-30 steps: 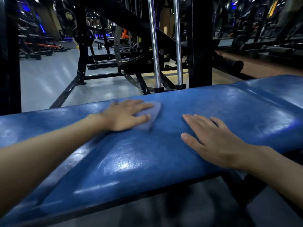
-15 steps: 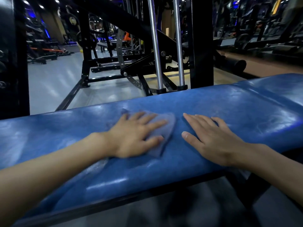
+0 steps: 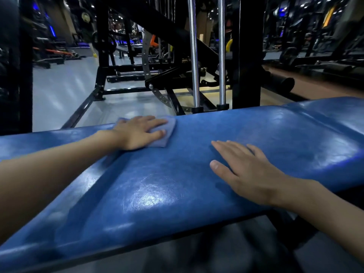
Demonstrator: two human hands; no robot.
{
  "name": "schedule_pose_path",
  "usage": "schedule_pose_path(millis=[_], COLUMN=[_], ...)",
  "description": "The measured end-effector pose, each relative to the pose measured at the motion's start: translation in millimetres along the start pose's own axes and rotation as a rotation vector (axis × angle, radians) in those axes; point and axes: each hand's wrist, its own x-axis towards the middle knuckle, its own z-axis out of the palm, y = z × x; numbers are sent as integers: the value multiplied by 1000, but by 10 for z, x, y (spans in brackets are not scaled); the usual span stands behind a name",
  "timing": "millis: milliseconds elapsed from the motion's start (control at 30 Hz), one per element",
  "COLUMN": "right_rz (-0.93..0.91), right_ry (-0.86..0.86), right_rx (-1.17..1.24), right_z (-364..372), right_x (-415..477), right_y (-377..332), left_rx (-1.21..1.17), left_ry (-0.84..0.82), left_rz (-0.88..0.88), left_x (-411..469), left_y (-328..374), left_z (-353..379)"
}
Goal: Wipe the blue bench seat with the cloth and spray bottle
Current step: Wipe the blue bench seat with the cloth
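Cloth [image 3: 171, 126] at far edge of blue bench-seat worktop [image 3: 157, 190], pressed under left grip [image 3: 137, 133], fingers straight and spread; right grip [image 3: 246, 172] flat on worktop, empty. Half-second ago, Cloth lay nearer mid-seat.

Since half a second ago our left hand [image 3: 137, 133], pressing flat on the small grey-blue cloth [image 3: 169, 126], has swept away from us. It has gone from the middle of the glossy blue padded bench seat [image 3: 177, 184] to its far edge. The cloth, then just beside our right hand [image 3: 246, 174], now lies well apart from it.
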Motion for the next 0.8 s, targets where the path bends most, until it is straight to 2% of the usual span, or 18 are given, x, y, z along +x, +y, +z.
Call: schedule_pose_path(millis=[67, 167, 333, 400, 500, 567, 700, 800], right_rz=[-3, 11, 0, 9, 25, 24, 26, 21], right_ry=[-27, -4, 62, 78, 94, 88, 69, 54], right_rx=[-59, -103, -130, -112, -69, -54, -64, -74], right_z=[37, 62, 135, 143, 126, 118, 105, 95], right_x=[15, 41, 89, 96, 84, 71, 69, 53], right_y=[-69, -55, 18, 20, 7, -7, -24, -30], left_rx=[-34, 11, 73, 111, 103, 89, 63, 29], left_ry=[-18, -27, 20, -3, 51, 80, 27, 7], left_rz=[-153, -201, 18, 169, 443, 550, 524, 391], left_x=[136, 195, -243, -548, -983, -1133, -1006, -641], left_y=[-252, -274, 160, 424, 757, 805, 696, 447], left_z=[-8, 21, 25, 22, 50, 52, -1, -1])
